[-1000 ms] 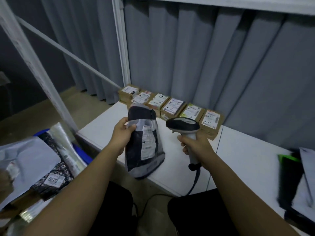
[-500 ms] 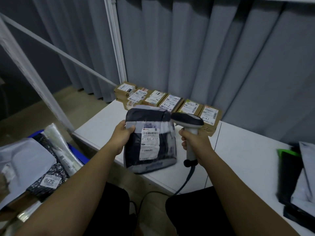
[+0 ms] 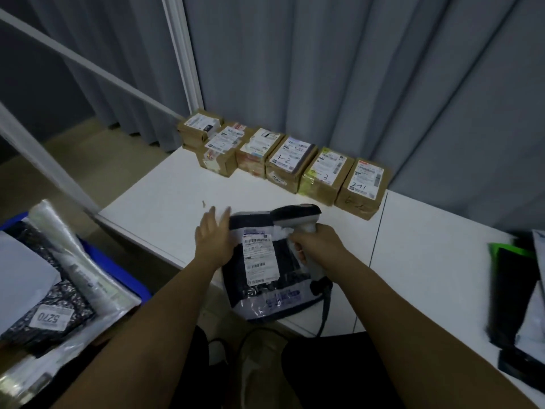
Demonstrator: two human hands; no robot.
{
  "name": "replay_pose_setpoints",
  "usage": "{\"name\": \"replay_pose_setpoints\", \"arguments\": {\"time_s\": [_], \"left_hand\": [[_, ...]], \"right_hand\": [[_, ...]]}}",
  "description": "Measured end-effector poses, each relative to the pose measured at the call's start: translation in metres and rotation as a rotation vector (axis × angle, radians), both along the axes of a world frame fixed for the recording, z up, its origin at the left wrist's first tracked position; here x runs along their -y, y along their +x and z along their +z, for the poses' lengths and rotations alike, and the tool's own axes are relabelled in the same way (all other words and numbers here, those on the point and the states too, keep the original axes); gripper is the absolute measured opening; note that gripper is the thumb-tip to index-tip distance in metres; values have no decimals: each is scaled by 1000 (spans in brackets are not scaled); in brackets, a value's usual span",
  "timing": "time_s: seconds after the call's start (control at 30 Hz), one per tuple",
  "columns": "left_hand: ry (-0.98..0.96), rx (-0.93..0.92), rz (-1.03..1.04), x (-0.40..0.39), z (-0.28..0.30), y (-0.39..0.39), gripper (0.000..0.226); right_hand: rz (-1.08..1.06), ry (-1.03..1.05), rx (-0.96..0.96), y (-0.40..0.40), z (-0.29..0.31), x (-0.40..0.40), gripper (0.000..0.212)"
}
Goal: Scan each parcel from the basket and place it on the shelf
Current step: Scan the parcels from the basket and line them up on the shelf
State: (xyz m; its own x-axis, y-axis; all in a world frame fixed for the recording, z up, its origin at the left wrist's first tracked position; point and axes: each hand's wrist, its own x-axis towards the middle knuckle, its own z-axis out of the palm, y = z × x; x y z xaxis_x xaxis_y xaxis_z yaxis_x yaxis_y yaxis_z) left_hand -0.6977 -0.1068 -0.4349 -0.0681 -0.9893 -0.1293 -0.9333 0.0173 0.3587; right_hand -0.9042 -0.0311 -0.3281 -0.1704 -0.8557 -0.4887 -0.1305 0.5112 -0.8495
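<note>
A dark plastic parcel (image 3: 265,278) with a white shipping label lies flat on the white shelf surface (image 3: 153,214), near its front edge. My left hand (image 3: 213,236) is at the parcel's left edge with fingers straight and spread, holding nothing. My right hand (image 3: 318,246) grips the handle of the barcode scanner (image 3: 298,215), whose head hangs over the parcel's top right corner. A cable runs from the scanner down off the shelf's front edge. The blue basket (image 3: 118,270) at the left holds several more bagged parcels.
Several small cardboard boxes (image 3: 283,163) with labels stand in a row at the back of the shelf against grey curtains. A white shelf post (image 3: 182,54) rises at the back left. Dark and green-edged bags (image 3: 513,290) lie on the shelf at the right.
The parcel went from upright in my left hand to lying flat on the shelf. My left hand let go and opened. The scanner came down over the parcel.
</note>
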Motion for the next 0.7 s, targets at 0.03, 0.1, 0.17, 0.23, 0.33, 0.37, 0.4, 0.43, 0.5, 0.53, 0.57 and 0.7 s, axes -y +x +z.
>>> {"name": "replay_pose_setpoints", "arguments": {"time_s": [0.03, 0.1, 0.17, 0.23, 0.33, 0.37, 0.4, 0.43, 0.5, 0.53, 0.57, 0.7], "left_hand": [[-16, 93, -153, -2, -11, 0, 72], [29, 240, -418, -10, -29, -3, 58], [118, 408, -536, -17, -41, -5, 56], [161, 472, -537, -18, -44, -7, 57], [192, 456, -523, -18, -33, -12, 58], [196, 437, -504, -15, -27, -11, 58], [202, 415, -485, -11, -21, -10, 59], [219, 393, -475, -6, -14, -7, 59], [264, 364, -485, 3, 3, 2, 55], [281, 332, -480, 6, 15, 7, 50], [290, 287, -462, 7, 27, 10, 46], [250, 167, -427, 0, 66, 20, 37]], "right_hand": [[9, 2, -1, 0, -3, 2, 25], [38, 19, -28, 0, -10, 5, 24], [68, 41, -57, 0, -13, 5, 22], [87, 58, -67, -1, -15, 5, 19], [86, 86, -56, -2, -16, 4, 17], [78, 96, -51, -1, -16, 3, 15], [65, 108, -42, -1, -15, 3, 14], [52, 121, -27, -1, -13, 2, 13], [49, 141, -2, -1, -9, 1, 13], [59, 143, -4, 0, -6, 1, 14], [69, 137, -11, 1, -3, 0, 15], [51, 109, -22, 5, 4, -1, 16]]}}
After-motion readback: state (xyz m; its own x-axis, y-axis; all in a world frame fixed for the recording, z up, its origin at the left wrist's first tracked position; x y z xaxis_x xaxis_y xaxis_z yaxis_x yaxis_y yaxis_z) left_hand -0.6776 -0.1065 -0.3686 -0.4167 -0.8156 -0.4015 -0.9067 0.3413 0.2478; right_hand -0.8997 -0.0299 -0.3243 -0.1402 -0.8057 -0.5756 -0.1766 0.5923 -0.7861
